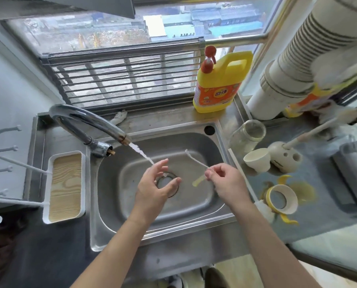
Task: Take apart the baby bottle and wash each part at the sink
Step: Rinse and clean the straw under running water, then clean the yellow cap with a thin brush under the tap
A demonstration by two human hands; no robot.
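Presently the right hand pinches the thin brush.

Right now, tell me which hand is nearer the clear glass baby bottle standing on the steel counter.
Right. The right hand, pinching a thin white brush, is over the sink's right side, close to the bottle; the left hand is over the drain, farther off.

Thin brush, pinched in the right hand: white. Straw just below those fingers: pale translucent yellow. Sink under both hands: steel grey. Tray left of the left hand: white rim, pale wood-grain inset. Detergent bottle beyond the right hand: yellow, orange label, red pump. Collar ring right of the right hand: cream, yellow handles. Duct far beyond, to the right: white, dark rings.
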